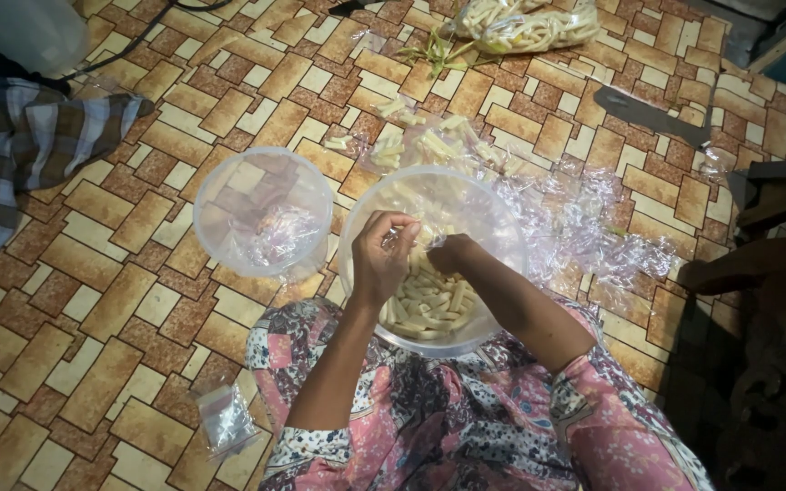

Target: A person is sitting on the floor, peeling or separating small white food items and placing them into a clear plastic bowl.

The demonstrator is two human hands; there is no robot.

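I see two clear plastic bowls [264, 211], thin-walled and faintly glossy. The pale sticks [425, 305] in the nearer one look matt and dry. Crinkled transparent film [584, 227] glints on the floor [93, 300], whose brick-pattern covering has a dull sheen. The checked cloth [20, 145] looks soft woven; the flowered garment [466, 418] reads as smooth printed fabric.

Bowl of sticks [431, 259] right of lid [263, 211].

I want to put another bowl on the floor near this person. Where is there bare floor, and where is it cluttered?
Bare tiles lie left of the lidded container, below the checked cloth, down to the small bag. Crowded: right of the bowl under both hands, with plastic wrap and pale sticks.
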